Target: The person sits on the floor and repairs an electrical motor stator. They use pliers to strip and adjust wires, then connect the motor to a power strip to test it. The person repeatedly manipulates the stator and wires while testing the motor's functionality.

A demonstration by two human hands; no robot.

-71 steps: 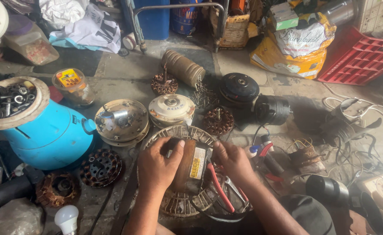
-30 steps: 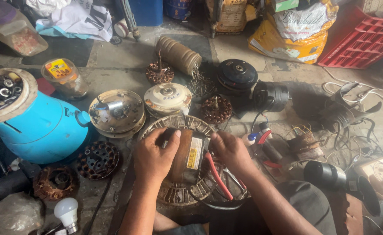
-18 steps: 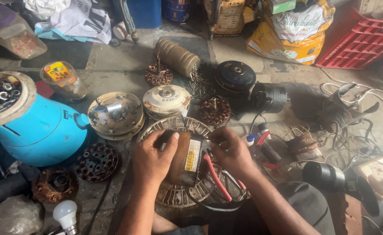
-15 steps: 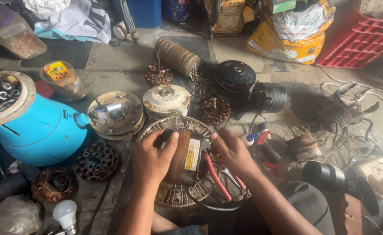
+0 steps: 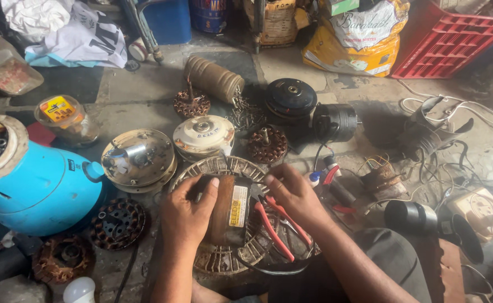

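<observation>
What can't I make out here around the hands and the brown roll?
All in the head view:
- Left hand covers the brown roll's left side; its grip there is hidden.
- Right hand's fingertips sit by the roll's top edge; contact is unclear.
- Ring-shaped stator beneath: middle hidden by roll and hands.
- Red-handled pliers: jaws too small to tell.

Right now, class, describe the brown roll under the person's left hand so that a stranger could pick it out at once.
Find the big blue cylinder at the left; to its right lies a round slotted metal ring. On that ring lies the brown roll, under the left hand. Only it bears a yellow label; red-handled pliers lie beside it.
</observation>
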